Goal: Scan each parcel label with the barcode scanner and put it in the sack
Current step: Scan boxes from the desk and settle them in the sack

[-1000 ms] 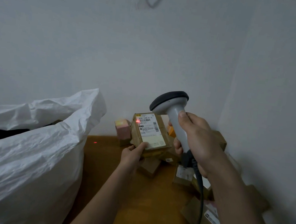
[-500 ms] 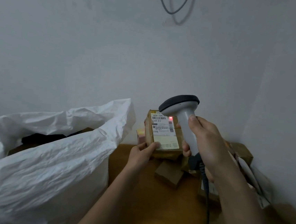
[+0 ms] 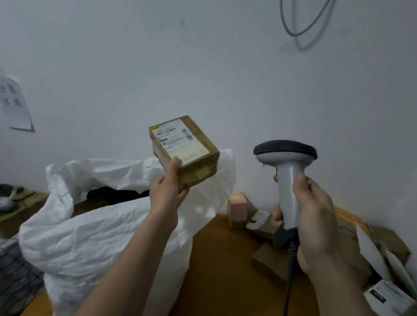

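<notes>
The left hand [image 3: 167,192] holds a parcel [image 3: 184,151] up above the open mouth of the sack [image 3: 99,226], thumb pressed on the near edge of the top face and the fingers wrapped underneath, out of sight. The parcel is a brown cardboard box, tilted, with its white label [image 3: 178,139] turned up and toward the person; the print on it is too blurred to read. The right hand [image 3: 308,223] is clenched round the grey handle of the scanner [image 3: 285,180], thumb laid up along the handle's back, fingers curling round the front. The scanner stands upright with its dark head on top, off to the right of the parcel and apart from it, its black cord [image 3: 288,287] hanging down past the wrist. The white sack sits to the left of the wooden bench [image 3: 219,273], crumpled, its rim gaping, something dark showing inside. More parcels lie on the bench behind and to the right of the right hand: a small pinkish box [image 3: 238,210] by the wall, a low brown box [image 3: 267,263] near the cord, and a heap of boxes [image 3: 383,284] with white labels in the corner. A paper sheet [image 3: 14,103] hangs on the wall at far left, and a loop of cable [image 3: 297,26] hangs high on the wall.
</notes>
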Demonstrator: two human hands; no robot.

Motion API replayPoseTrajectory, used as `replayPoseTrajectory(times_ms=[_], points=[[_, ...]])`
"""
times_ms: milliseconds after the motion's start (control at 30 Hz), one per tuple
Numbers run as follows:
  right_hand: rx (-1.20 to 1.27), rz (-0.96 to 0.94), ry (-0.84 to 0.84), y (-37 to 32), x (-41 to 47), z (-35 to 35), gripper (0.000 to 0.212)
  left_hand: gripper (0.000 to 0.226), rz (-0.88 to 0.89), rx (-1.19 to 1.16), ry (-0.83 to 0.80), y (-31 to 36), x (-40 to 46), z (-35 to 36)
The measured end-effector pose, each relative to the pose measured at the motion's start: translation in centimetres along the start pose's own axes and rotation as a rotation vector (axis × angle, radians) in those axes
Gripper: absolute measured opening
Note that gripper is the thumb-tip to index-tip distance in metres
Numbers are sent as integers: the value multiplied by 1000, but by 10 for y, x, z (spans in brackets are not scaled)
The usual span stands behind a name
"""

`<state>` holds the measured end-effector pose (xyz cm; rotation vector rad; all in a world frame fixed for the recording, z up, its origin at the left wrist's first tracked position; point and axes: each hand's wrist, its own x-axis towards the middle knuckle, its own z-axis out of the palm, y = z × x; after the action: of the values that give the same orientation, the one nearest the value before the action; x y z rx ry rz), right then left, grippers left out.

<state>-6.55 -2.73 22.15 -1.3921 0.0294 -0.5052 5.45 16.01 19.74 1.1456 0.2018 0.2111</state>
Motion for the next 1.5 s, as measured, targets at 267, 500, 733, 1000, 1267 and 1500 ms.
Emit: replayPoseTrajectory(times_ms=[267, 500, 733, 1000, 1267, 1500], points=[[-27, 77, 5, 25, 4, 5, 35, 45, -13, -36, 234, -17, 14, -5], [-56, 150, 86, 37, 16, -17, 30, 23, 243, 150, 85, -52, -6, 28], [-90, 192, 160, 60, 55, -69, 31, 42, 206, 334, -172, -114, -6, 86], [-116, 227, 189, 89, 135, -117, 28, 32, -72, 457, -166, -202, 56, 149], [-118, 391, 85, 187, 229, -144, 29, 44, -103, 970, -54, -304, 192, 203], [-159, 518, 79, 274, 268, -168, 27, 72, -135, 1312, -28, -364, 277, 209]])
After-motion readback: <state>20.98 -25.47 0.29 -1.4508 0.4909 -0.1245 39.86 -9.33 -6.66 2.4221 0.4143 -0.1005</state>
